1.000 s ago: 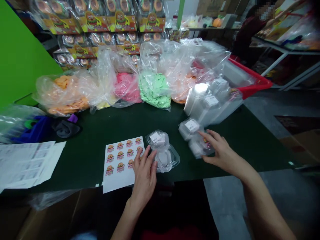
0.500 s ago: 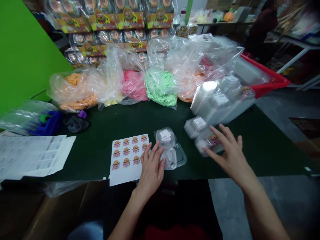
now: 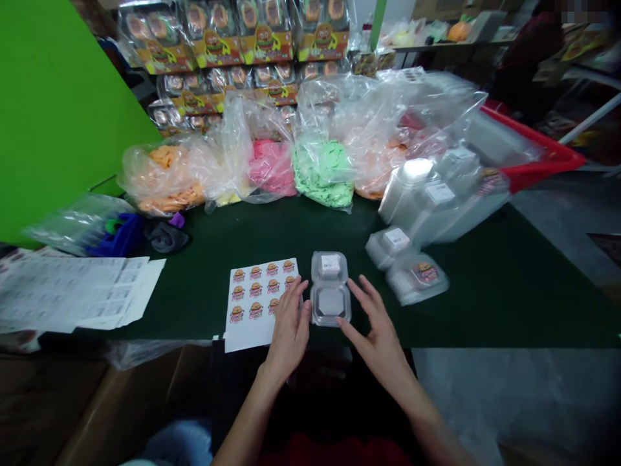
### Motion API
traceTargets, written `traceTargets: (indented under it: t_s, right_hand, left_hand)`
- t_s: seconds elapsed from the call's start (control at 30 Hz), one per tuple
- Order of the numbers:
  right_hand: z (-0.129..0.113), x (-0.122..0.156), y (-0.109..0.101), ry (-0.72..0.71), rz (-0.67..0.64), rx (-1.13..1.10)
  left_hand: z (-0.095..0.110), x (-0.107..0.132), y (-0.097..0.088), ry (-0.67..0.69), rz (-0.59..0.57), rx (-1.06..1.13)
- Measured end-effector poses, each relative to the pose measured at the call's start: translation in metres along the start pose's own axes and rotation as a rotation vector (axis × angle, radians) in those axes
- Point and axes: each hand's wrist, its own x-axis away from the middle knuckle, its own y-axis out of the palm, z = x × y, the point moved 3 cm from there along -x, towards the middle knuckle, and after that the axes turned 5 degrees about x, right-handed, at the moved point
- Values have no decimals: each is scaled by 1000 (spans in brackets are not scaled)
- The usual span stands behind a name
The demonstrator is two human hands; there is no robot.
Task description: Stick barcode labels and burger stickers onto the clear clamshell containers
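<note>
In front of me a clear plastic clamshell box lies opened out, its far half carrying a white label. My right hand is at the box's right edge, thumb and fingers spread. On the other side my left hand has its fingers stretched out between the box and a sticker sheet printed with burger pictures, covering the sheet's right part. Further right lies another opened clamshell box; one half bears a burger sticker, the other a white label.
Stacked clear boxes stand at the back right beside a red crate. Bags of orange, pink and green pieces line the back. A blue tape dispenser and printed sheets are at the left.
My right hand has let go of the stickered box at the right and moved left to the box in front of me. That front box now sits straighter. The camera view has shifted slightly left.
</note>
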Motion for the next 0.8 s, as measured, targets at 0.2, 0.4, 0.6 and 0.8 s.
traceTargets:
  t_s: [0.2, 0.4, 0.6, 0.8]
  right_hand:
    - [0, 40, -1, 175, -251, -204]
    - [33, 88, 98, 671, -464, -701]
    - [11, 76, 135, 549, -384, -695]
    - [-14, 54, 122, 266, -385, -509]
  left_hand:
    - [-32, 38, -31, 30, -28, -351]
    - [-30, 82, -49, 70, -143, -345]
    - [-15, 82, -61, 126, -84, -228]
    - [4, 60, -82, 225, -202, -222]
